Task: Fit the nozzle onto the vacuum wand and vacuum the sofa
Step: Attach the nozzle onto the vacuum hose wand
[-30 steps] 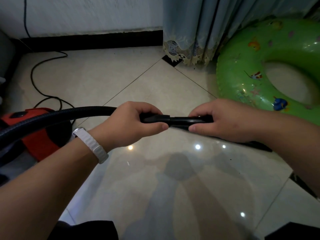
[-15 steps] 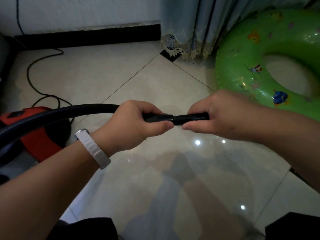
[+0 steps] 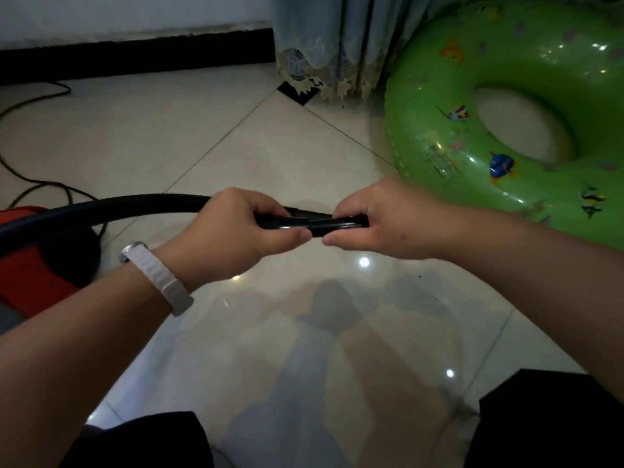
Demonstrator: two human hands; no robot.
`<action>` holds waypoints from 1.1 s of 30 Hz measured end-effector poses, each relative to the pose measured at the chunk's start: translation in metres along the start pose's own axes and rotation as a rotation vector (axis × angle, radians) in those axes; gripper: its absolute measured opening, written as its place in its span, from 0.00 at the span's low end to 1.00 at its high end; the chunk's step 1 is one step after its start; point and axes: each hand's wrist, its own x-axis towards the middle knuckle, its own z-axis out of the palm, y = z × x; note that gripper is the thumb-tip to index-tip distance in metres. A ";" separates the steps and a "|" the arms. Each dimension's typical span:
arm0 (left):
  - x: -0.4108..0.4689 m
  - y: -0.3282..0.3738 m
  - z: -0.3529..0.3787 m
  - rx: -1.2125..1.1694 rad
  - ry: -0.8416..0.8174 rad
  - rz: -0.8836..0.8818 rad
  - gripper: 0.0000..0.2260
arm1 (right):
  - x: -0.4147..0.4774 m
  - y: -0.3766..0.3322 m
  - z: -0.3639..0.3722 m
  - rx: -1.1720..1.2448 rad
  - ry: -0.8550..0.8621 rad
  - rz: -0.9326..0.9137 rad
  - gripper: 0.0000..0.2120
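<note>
Fitting step: the left hand is clamped on the vacuum wand, the right hand on the nozzle, their ends meeting above the floor; next, probably a firm push to seat it

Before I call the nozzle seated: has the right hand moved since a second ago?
Yes. The right hand has slid left along the nozzle toward the left hand; judged against the wand, the gap has nearly closed.
</note>
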 end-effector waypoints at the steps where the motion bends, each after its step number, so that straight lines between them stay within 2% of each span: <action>1: 0.003 -0.001 0.001 0.037 -0.011 -0.007 0.08 | 0.002 0.002 0.004 -0.008 0.009 -0.002 0.13; 5: 0.013 0.000 -0.004 0.102 -0.021 0.003 0.08 | 0.012 0.005 0.005 -0.057 0.027 0.017 0.15; 8: 0.011 0.003 0.002 0.045 -0.054 0.004 0.07 | 0.012 0.004 0.001 -0.033 0.039 0.026 0.11; 10: 0.012 0.004 0.007 -0.053 -0.056 -0.021 0.08 | 0.010 0.003 0.000 -0.010 0.043 0.017 0.09; 14: 0.015 0.012 0.014 -0.284 -0.036 -0.056 0.04 | 0.006 -0.003 0.008 -0.122 0.071 -0.026 0.15; 22: 0.030 0.027 0.039 -0.475 -0.102 -0.026 0.07 | -0.009 0.013 0.003 -0.076 0.155 0.012 0.14; 26: 0.052 0.025 0.050 -0.432 -0.158 0.002 0.08 | -0.028 0.041 0.003 -0.083 0.186 0.120 0.14; 29: 0.070 0.017 0.063 -0.431 -0.139 -0.029 0.08 | -0.044 0.069 0.007 -0.054 0.161 0.219 0.13; 33: 0.094 0.001 0.096 -0.198 -0.184 0.013 0.09 | -0.060 0.113 0.017 -0.127 0.105 0.299 0.13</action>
